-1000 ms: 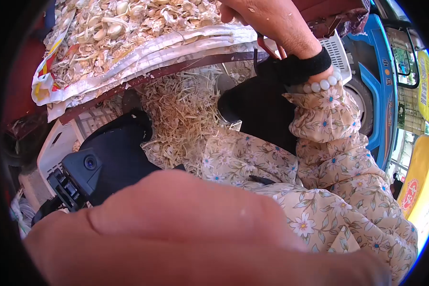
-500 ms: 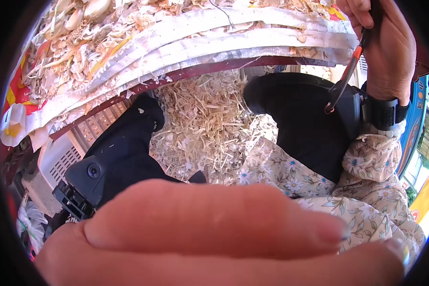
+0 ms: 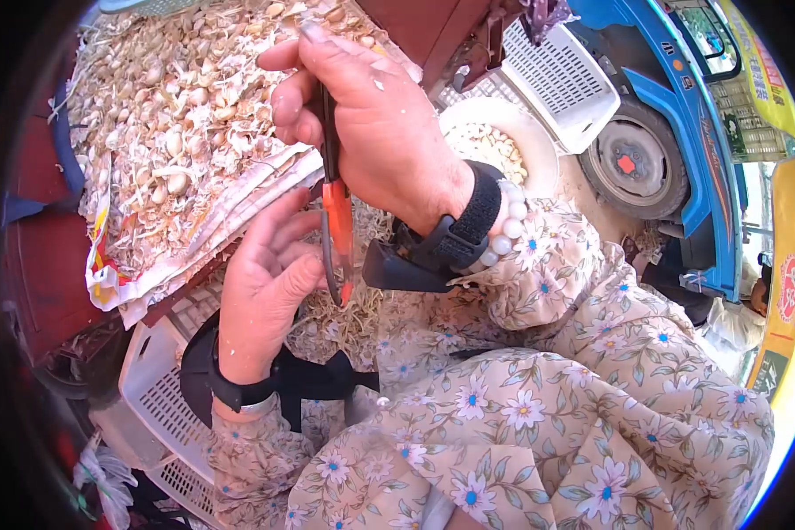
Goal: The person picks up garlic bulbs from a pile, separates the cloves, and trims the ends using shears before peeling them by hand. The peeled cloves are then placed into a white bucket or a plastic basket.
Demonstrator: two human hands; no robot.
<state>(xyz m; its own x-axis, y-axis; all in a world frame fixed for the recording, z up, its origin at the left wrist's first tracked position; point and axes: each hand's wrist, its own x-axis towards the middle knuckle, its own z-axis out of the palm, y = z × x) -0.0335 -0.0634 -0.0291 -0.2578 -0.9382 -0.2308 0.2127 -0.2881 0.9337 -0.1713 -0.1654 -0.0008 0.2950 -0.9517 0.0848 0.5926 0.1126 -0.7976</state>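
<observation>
Far left: dark red panel, beyond the left hand. Heap of garlic and dry husks lies on a white sack, above and left of the left hand; the sack has red and yellow print at its near corner. White slotted crate sits below and left of the same hand.

Left hand: raised beside the sack edge, open, fingers loosely curled, thumb toward the tool. Contact between thumb and tool cannot be settled from this angle. Black band at the wrist.

Centre: black-and-orange tool, gripped in the right hand, hanging from its palm side to just right of the left thumb. Right hand is closed around the tool's upper part, index finger and thumb toward the heap. Black strap and pale bead bracelet at its wrist.

Right of the right hand: white bowl holding pale cloves. Farther right, white perforated basket, then blue vehicle with its wheel.
</observation>
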